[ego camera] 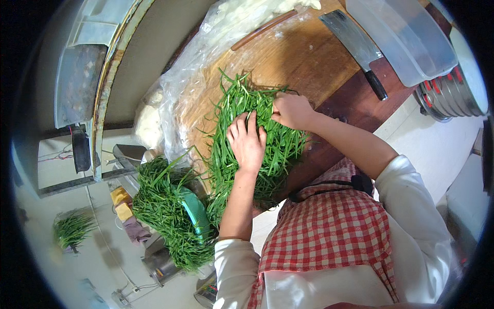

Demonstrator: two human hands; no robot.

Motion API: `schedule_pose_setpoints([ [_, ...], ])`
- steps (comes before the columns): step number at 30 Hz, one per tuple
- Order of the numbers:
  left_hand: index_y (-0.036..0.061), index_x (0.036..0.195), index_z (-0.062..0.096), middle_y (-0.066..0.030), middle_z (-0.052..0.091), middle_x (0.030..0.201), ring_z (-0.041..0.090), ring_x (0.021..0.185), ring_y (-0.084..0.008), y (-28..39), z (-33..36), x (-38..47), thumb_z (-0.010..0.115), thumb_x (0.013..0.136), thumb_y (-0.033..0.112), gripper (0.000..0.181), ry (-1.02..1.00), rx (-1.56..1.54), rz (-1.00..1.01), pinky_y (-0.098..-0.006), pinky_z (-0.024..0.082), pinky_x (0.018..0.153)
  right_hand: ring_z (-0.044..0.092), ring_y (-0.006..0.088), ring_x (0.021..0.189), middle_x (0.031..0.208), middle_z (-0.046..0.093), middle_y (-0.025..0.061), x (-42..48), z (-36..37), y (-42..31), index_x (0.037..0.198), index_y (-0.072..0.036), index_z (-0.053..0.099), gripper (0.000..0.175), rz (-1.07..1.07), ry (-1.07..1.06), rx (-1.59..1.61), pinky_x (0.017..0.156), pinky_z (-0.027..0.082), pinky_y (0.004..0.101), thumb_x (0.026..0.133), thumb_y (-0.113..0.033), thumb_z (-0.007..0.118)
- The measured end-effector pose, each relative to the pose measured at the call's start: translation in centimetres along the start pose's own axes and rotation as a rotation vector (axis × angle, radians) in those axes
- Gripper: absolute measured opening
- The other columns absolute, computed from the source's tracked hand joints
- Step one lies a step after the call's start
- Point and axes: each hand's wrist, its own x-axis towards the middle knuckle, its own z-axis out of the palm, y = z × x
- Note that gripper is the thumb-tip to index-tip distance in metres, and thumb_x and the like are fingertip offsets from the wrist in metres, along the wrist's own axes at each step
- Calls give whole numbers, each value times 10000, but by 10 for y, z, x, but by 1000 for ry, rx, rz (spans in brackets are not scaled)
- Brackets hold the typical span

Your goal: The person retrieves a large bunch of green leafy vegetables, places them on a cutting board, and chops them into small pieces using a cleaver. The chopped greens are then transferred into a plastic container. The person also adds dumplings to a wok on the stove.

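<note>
A large loose heap of long green leaves, apparently garlic chives [231, 154], lies on a wooden board [308, 58] in front of me. My left hand [247, 143] rests on the heap, palm down with its fingers spread. Higher up and to the right, my right hand [291, 111] has its fingers bent at the heap's right edge, pinching some leaves. Its fingertips are partly hidden. More of the same leaves [154, 201] fill a teal plastic basket [195, 212] at the lower left.
A cleaver [349, 38] lies at the board's right edge, blade away from me, near a clear plastic bin [409, 42]. Thin plastic sheeting [185, 89] covers pale dough-like pieces [148, 125] on the left. A brown stick [264, 30] rests at the back. Metal racks [447, 92] stand at right.
</note>
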Motion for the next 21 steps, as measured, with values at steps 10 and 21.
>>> schedule_pose_setpoints([
  [10,133,1226,595,-130,485,1273,417,1266,-323,15,4,-17,621,830,114,397,-1,-17,22,-533,270,1107,666,267,841,894,596,110,0,-2,-10,816,-34,626,143,-128,245,-78,649,550,394,786,-172,648],
  [21,104,1333,513,-181,442,1352,409,1290,-345,15,16,-28,636,826,224,535,28,52,-72,-584,228,1117,612,156,721,768,589,8,-13,-16,30,847,-13,632,195,263,25,758,629,496,293,859,-206,657],
])
